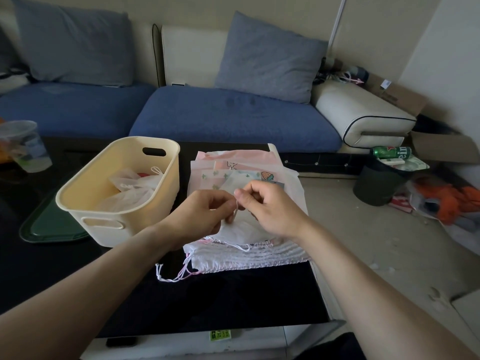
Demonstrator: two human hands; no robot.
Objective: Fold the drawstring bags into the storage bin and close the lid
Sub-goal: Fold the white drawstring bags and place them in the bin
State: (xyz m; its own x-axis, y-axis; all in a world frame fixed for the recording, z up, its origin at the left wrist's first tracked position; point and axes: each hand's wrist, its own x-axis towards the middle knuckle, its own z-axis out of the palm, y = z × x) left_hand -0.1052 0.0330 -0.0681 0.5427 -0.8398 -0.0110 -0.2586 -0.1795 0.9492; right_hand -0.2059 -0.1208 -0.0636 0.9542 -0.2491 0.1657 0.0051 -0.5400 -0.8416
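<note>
Drawstring bags [241, 175] beside cream bin [122, 183]

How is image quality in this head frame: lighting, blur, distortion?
Head view: dim, soft daylight, no harsh glare; the black table swallows detail. Wide-angle bending curves the sofa and stretches both forearms. Left hand and right hand are slightly soft at the drawstring; the cream bin reads clearly.
</note>
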